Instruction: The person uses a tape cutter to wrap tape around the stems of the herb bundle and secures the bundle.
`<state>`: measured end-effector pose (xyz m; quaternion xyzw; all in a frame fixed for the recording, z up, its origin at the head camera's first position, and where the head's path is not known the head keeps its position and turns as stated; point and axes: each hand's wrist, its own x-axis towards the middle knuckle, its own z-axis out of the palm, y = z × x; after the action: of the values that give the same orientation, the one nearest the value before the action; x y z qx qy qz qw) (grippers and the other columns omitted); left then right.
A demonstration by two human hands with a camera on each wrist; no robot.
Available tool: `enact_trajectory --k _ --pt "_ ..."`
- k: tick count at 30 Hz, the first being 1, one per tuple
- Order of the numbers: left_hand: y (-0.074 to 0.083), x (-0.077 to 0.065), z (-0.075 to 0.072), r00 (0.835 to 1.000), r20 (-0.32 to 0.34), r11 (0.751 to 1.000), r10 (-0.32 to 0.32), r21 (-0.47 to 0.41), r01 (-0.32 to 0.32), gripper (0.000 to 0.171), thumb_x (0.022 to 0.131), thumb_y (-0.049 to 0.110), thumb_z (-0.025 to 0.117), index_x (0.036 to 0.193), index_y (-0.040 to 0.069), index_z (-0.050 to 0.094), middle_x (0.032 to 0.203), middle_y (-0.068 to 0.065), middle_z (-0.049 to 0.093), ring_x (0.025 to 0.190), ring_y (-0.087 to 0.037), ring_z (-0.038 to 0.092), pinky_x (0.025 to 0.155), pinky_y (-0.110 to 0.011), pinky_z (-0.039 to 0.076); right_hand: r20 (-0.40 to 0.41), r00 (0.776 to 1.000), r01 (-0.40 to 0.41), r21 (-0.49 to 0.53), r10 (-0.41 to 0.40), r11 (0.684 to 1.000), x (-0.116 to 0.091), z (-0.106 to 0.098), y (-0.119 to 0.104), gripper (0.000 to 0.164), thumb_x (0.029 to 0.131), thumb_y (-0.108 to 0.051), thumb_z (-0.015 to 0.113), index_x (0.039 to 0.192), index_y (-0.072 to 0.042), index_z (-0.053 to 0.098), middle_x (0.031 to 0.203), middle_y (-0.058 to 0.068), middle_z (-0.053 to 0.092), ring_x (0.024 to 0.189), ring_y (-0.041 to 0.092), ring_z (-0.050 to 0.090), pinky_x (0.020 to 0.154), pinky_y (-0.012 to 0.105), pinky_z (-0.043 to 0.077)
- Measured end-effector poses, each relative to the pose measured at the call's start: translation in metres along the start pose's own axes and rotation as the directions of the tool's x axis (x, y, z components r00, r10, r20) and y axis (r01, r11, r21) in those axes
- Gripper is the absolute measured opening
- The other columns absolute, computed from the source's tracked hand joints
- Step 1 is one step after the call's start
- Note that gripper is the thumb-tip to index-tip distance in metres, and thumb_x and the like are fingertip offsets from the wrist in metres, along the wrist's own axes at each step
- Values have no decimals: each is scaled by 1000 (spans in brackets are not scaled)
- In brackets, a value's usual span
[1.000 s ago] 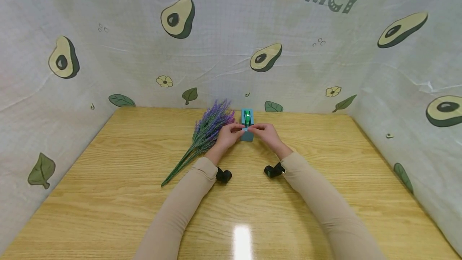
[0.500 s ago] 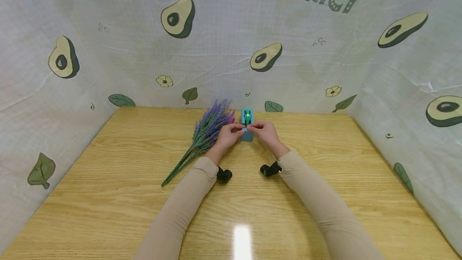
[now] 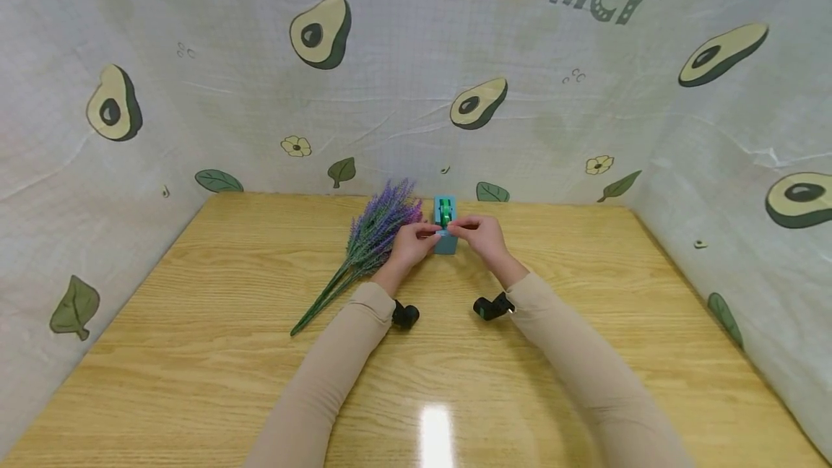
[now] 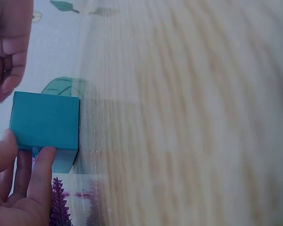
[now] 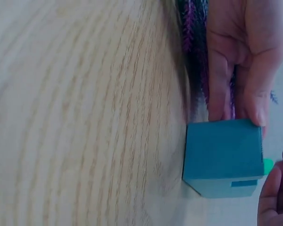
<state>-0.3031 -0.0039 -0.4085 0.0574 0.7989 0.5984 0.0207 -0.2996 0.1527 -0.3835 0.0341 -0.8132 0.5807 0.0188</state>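
Observation:
A blue tape dispenser (image 3: 445, 244) with a green roll of tape (image 3: 445, 209) stands near the back of the table. My left hand (image 3: 411, 244) grips its left side; in the left wrist view the thumb and fingers (image 4: 41, 174) lie along the blue block (image 4: 45, 120). From the other side my right hand (image 3: 482, 237) reaches in, thumb and forefinger pinching at the front of the green tape. The right wrist view shows that hand (image 5: 278, 193) at the edge, close by a bit of green tape (image 5: 268, 166) above the dispenser (image 5: 224, 150). The pinched tape end itself is hidden.
Just left of the dispenser lies a bunch of purple lavender (image 3: 383, 226), its green stems (image 3: 325, 302) pointing toward the front left. A cloth with avocado prints (image 3: 403, 92) hangs behind and at both sides of the wooden table (image 3: 227, 352).
My right hand shifts slightly left, then back right and a little up, staying at the tape. The left hand and the dispenser stay nearly still.

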Motion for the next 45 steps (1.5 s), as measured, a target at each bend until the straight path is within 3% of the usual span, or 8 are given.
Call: enact_trajectory --k 5,13,22,28,35,45 --pt "0 0 0 1000 1 1000 -17 -17 17 21 91 12 62 109 4 69 104 -11 64 88 -22 62 73 -31 53 47 999 1 34 -2 999 -12 -2 -5 23 86 -12 69 101 6 69 99 15 67 90 27 62 86 45 48" --pt "0 0 1 1000 -13 999 18 42 -17 21 90 12 63 109 5 69 105 -11 64 92 -23 61 71 -29 52 97 995 -31 116 19 993 -28 -6 -6 21 87 -5 65 101 12 63 81 7 67 92 43 59 85 47 49" --pt "0 0 1 999 -16 997 30 74 -29 22 91 13 63 110 6 69 110 -10 64 99 -24 59 76 -31 51 196 981 -47 199 8 979 -46 -5 -8 19 88 0 62 101 14 59 81 12 67 88 38 62 87 53 45" --pt "-2 1 2 999 -24 997 26 73 -24 22 90 14 63 110 7 69 113 -10 62 99 -24 59 77 -32 51 214 977 -47 172 9 984 -57 -6 -8 18 88 -1 63 99 13 59 86 18 66 86 37 62 82 45 50" --pt "-2 1 2 999 -30 996 33 87 -31 21 91 14 63 109 7 70 109 -9 64 97 -23 60 76 -32 51 248 969 -47 186 -1 981 -71 -9 -6 16 88 2 61 98 15 58 80 10 67 78 27 64 78 43 52" --pt "0 -2 1 999 -37 996 36 77 -33 20 90 14 63 108 5 70 103 -10 65 94 -24 60 73 -31 52 298 954 -24 170 -28 985 -92 -13 -6 17 86 -2 66 93 11 59 77 7 66 83 42 60 74 38 54"
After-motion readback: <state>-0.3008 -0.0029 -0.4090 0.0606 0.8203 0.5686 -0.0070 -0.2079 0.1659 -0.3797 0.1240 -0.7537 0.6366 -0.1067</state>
